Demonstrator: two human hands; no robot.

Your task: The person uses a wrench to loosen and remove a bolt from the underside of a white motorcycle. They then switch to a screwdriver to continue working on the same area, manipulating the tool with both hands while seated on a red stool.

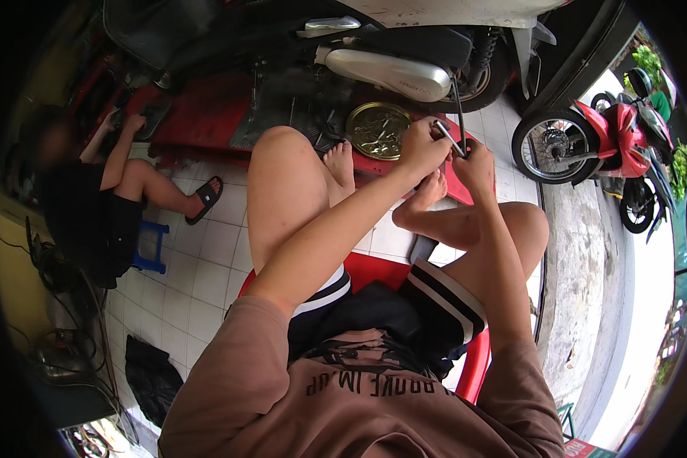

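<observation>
In front of my knees, both hands are closed close together beside the silver engine cover [389,72] of a motorbike. A short silver metal rod [449,138] sticks out of my left hand [424,149] and slants down toward my right hand [477,169]. My right hand is closed around its lower end, where the fingers hide the details. A thin dark bar or tube [458,111] runs from beside the cover down to the right hand; whether it is gripped cannot be made out. Left of my hands, a round gold-coloured tray [351,131] carries several small metal parts.
The motorbike stands over a red platform [198,126] with dark mats. At left, another person [76,191] sits on a blue stool [153,246], holding a dark object. A red motorbike [626,145] is parked at right, past a doorway. Cables [99,328] hang at lower left.
</observation>
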